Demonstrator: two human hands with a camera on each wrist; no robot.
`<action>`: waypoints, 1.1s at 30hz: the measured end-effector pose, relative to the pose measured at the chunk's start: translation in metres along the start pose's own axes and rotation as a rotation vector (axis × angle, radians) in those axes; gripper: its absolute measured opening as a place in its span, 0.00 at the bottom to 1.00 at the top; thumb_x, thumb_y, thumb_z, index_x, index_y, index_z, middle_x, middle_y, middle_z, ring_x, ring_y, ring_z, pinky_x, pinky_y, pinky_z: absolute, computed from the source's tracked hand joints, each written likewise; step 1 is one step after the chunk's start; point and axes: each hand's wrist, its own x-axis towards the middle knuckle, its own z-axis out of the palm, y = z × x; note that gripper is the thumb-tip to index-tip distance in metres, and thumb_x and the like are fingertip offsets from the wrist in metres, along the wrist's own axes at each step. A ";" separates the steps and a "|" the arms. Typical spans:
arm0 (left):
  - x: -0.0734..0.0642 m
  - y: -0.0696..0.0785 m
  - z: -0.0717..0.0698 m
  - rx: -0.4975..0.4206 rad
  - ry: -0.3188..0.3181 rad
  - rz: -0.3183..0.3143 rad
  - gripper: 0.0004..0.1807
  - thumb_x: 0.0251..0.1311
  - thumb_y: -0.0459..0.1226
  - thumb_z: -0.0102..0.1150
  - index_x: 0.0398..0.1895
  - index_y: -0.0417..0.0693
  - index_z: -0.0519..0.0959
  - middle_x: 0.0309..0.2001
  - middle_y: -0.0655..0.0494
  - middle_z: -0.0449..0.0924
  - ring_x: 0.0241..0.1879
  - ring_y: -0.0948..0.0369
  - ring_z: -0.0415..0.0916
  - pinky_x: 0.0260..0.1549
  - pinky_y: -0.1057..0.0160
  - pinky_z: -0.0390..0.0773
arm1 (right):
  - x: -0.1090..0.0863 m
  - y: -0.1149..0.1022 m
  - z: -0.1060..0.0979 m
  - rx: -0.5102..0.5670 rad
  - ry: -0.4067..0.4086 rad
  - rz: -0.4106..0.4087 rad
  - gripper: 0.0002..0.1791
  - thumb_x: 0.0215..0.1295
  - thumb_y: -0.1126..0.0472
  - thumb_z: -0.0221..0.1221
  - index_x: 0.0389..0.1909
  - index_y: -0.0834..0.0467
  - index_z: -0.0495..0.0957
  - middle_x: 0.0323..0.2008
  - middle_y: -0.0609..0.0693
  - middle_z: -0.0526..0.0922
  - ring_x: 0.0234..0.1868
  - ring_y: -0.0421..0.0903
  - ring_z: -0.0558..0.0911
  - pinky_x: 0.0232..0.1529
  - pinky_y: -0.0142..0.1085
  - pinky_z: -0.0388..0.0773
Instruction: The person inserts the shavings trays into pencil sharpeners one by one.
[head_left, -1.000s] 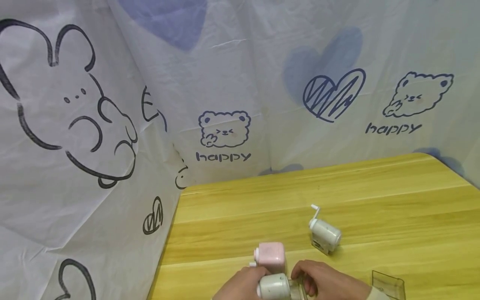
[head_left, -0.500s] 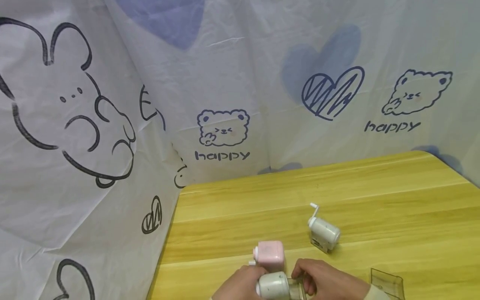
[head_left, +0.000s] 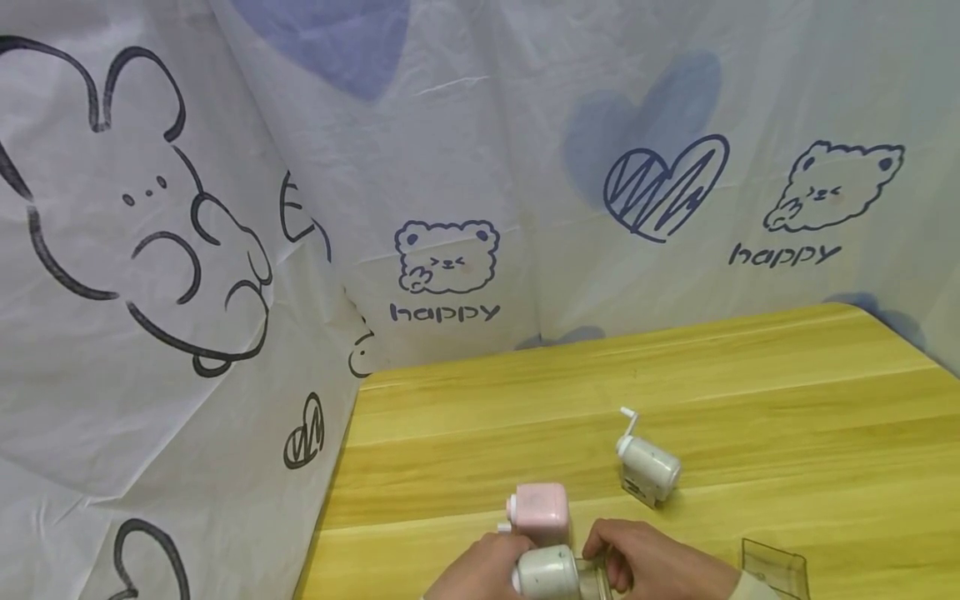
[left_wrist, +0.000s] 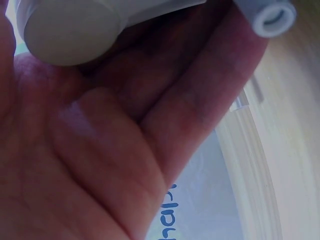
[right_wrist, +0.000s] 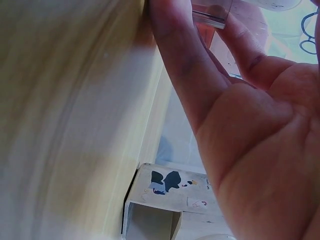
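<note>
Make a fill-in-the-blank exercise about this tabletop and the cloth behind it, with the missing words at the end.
1. The left hand and right hand hold the nearer white device; the block-shaped device just beyond it is coloured ____.
2. Counting the farther white device, the head view shows ____ white devices.
3. The word printed under each bear on the cloth is ____.
4. In the head view, the see-through box appears to the ____ of both hands.

Missing words: pink; two; happy; right.
</note>
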 end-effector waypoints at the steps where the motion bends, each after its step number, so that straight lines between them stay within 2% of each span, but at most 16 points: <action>1: 0.000 0.000 0.000 0.001 0.000 0.000 0.11 0.45 0.39 0.79 0.28 0.52 0.83 0.24 0.69 0.78 0.23 0.70 0.73 0.24 0.68 0.76 | 0.000 0.000 0.000 0.002 -0.001 0.001 0.23 0.60 0.55 0.75 0.49 0.60 0.76 0.33 0.35 0.76 0.32 0.29 0.75 0.32 0.30 0.80; 7: 0.000 0.000 0.000 -0.012 -0.005 -0.009 0.10 0.46 0.38 0.78 0.29 0.52 0.83 0.24 0.69 0.78 0.24 0.70 0.74 0.25 0.68 0.76 | 0.000 0.000 0.000 0.023 -0.012 0.022 0.24 0.59 0.54 0.75 0.50 0.59 0.77 0.34 0.35 0.77 0.33 0.29 0.76 0.33 0.30 0.80; 18: 0.000 0.000 0.000 -0.024 -0.012 -0.048 0.10 0.47 0.38 0.78 0.28 0.52 0.83 0.24 0.67 0.78 0.25 0.69 0.74 0.26 0.67 0.77 | 0.001 -0.001 0.001 0.007 0.003 -0.016 0.24 0.60 0.53 0.75 0.49 0.60 0.77 0.33 0.35 0.77 0.32 0.29 0.76 0.33 0.29 0.80; 29: 0.001 0.000 0.000 -0.010 -0.014 -0.039 0.10 0.47 0.38 0.78 0.28 0.52 0.83 0.24 0.68 0.78 0.25 0.69 0.74 0.26 0.67 0.77 | 0.002 0.001 0.001 0.043 -0.006 -0.015 0.24 0.60 0.56 0.75 0.50 0.61 0.77 0.33 0.36 0.78 0.32 0.29 0.76 0.32 0.30 0.81; 33: 0.001 0.000 0.000 -0.012 -0.015 -0.033 0.10 0.47 0.38 0.78 0.28 0.52 0.83 0.24 0.68 0.78 0.24 0.69 0.74 0.25 0.67 0.77 | 0.003 0.000 0.001 0.079 -0.011 0.012 0.23 0.60 0.57 0.75 0.50 0.61 0.77 0.33 0.37 0.78 0.32 0.30 0.77 0.33 0.30 0.81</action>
